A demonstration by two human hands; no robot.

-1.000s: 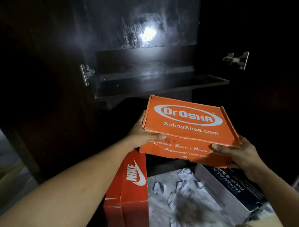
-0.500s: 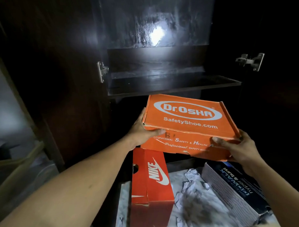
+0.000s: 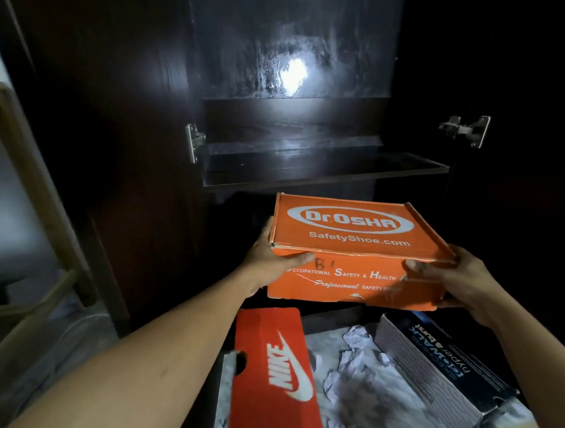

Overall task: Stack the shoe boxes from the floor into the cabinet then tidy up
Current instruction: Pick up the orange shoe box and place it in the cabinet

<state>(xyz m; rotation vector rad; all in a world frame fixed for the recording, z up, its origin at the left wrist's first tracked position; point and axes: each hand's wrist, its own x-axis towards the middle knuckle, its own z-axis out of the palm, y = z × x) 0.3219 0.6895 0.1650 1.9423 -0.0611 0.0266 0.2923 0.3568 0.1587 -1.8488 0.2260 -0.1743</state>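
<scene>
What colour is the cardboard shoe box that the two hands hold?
The cardboard shoe box is orange with white lettering; the head view shows it.

Both arms reach forward: left grip (image 3: 266, 265) curls round the orange box (image 3: 356, 239) at its left end, right grip (image 3: 455, 280) clasps its right corner.

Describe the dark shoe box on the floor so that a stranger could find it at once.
Find the dark cabinet. On the floor before it, at the right, lies a box with grey ribbed sides. Only it has a dark lid with pale lettering; the Nike box is red, the held box orange.
</scene>
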